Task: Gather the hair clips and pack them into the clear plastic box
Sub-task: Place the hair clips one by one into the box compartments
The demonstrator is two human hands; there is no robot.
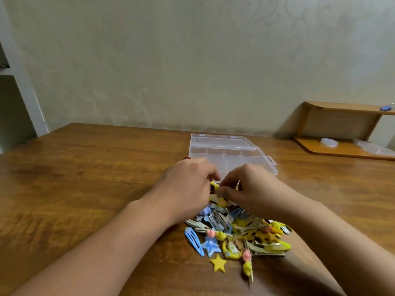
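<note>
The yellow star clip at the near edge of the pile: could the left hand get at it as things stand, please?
Probably yes: the yellow star clip lies alone on bare table, nothing covering it, though the left hand is busy further away.

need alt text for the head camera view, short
Two hands, left and right, meet over the far end of a pile of colourful hair clips on a wooden table, fingers curled as if picking at a yellow clip. A clear plastic box sits just beyond the hands, near a pale wall.

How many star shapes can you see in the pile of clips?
2: a yellow star at the pile's near edge, and a blue star clip just beyond it to the left. The heap of hair clips may hide more.
</note>
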